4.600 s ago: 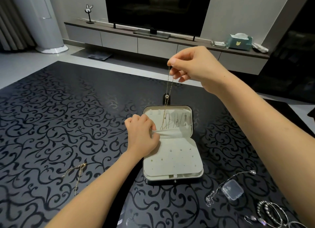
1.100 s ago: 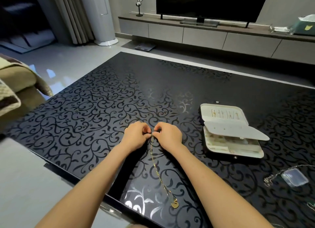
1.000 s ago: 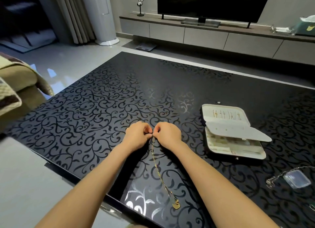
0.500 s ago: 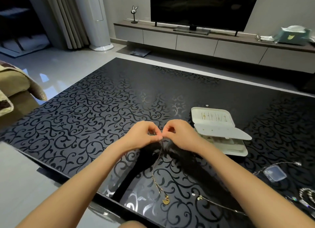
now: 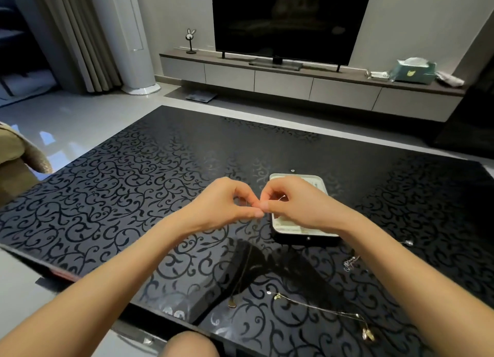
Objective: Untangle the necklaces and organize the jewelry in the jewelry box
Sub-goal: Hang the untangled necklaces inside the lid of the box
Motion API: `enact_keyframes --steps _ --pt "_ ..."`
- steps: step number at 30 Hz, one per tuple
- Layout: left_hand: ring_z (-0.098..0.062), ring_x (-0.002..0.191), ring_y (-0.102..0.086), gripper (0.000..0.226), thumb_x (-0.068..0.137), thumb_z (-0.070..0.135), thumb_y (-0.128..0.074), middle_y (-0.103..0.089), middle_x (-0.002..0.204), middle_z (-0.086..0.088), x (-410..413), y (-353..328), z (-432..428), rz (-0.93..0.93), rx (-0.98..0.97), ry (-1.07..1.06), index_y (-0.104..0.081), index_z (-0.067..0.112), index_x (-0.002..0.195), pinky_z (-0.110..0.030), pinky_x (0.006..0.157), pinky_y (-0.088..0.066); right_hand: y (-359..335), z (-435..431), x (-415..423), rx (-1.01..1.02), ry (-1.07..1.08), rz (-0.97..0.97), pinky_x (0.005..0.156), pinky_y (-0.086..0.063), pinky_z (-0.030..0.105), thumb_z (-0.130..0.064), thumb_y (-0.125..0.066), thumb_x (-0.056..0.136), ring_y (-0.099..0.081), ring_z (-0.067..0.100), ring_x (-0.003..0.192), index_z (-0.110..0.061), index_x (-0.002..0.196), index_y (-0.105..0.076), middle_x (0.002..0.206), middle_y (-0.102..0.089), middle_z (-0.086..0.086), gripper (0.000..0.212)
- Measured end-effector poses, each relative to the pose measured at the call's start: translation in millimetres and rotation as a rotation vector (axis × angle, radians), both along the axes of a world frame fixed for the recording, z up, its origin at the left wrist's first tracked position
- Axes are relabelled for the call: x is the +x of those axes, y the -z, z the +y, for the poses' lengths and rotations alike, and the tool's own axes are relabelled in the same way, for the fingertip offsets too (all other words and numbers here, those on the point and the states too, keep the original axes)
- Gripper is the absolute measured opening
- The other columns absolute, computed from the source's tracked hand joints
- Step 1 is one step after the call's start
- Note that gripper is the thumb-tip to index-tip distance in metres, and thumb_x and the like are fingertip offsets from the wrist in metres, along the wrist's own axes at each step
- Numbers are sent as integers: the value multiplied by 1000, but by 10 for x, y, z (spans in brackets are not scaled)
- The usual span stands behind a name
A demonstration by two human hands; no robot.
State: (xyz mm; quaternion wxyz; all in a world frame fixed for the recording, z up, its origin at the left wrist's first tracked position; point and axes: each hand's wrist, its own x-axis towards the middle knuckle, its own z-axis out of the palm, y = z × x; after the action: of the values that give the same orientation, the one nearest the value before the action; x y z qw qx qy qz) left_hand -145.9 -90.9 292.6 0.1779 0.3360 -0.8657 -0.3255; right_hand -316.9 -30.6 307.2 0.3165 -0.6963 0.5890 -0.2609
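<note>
My left hand (image 5: 223,204) and my right hand (image 5: 296,204) meet fingertip to fingertip above the black patterned table (image 5: 133,185). Both pinch the top of a thin gold necklace (image 5: 242,274). The chain hangs down from my fingers, and its gold pendant (image 5: 232,303) dangles just above the table's near edge. Behind my right hand lies the open white jewelry box (image 5: 288,227), mostly hidden by that hand. A second gold necklace (image 5: 320,307) lies stretched out on the table at the lower right.
A silver chain (image 5: 350,261) lies right of the box, partly under my right forearm. The table's near edge runs diagonally at the lower left, and my knee (image 5: 189,346) shows below it. A TV unit stands across the floor beyond the table.
My hands rose off the table and shifted right, in front of the jewelry box, lifting the gold necklace so that it hangs. 4.6 s ago my right hand held a chain above the open box.
</note>
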Motion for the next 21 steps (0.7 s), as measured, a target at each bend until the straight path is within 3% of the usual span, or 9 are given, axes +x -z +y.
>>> enact_keyframes --steps 5,9,14,17,21 --pt "-6 88 -56 6 79 34 -71 -65 86 9 -101 -240 150 -196 -142 54 -66 33 77 -24 83 -42 -5 217 -46 2 60 -49 51 -33 14 -14 -54 89 -44 1 52 -18 76 -56 62 -51 -11 14" --pt "8 76 -53 5 82 32 -70 -63 80 13 -126 -360 158 -254 -74 85 -69 28 80 -10 63 -36 -57 323 -67 41 62 -128 46 -31 12 -11 -55 88 -40 2 50 -15 79 -59 68 -55 -1 11" --pt "16 72 -50 4 89 27 -61 -63 89 13 -178 -384 211 -306 -90 156 -61 23 89 -7 63 -33 -189 396 -95 102 79 -76 44 -30 11 -14 -52 92 -38 1 44 -7 87 -67 66 -55 -2 17" --pt "10 76 -57 8 87 11 -59 -67 88 10 -183 -430 203 -176 -19 141 -56 18 83 -10 68 -40 -274 376 -99 189 77 -15 49 -32 18 -19 -54 91 -39 12 54 -8 86 -69 66 -54 -1 19" --pt "-7 82 -64 14 85 2 -55 -70 81 3 -188 -508 134 -11 36 98 -56 15 80 -20 74 -46 -468 333 -117 211 58 -77 43 -26 18 -16 -55 90 -29 10 48 -19 59 -66 54 -39 -3 33"
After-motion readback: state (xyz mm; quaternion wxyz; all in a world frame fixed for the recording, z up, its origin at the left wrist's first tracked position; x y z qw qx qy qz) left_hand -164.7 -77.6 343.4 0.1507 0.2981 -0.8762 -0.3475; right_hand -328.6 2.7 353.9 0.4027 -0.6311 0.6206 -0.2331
